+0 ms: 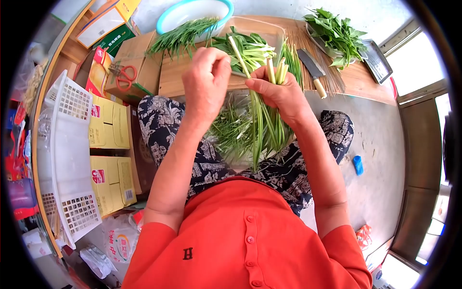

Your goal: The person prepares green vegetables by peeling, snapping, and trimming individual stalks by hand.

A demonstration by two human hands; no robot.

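My right hand (281, 94) is closed around a bunch of long green stalks (262, 126). Their pale ends point up past the fingers, and the narrow leaves hang over my lap. One longer stalk slants up and left from under the thumb. To its left, my left hand (207, 79) is raised with fingers curled and thumb against them; whatever may be in that pinch is hidden. Below the hands, thin green leaves (230, 126) lie in what looks like clear plastic between my knees. Just beyond, leafy greens with pale stems (250, 48) fill a clear tray (269, 26).
On the low wooden table (175, 79) are a blue-rimmed basin (161, 24), thin green leaves (185, 34), a knife (313, 67) and broad-leaved greens (337, 36). Orange-handled scissors (126, 77) are by a cardboard box (144, 62). A white plastic rack (72, 159) stands left; a blue item (357, 165) lies on the floor.
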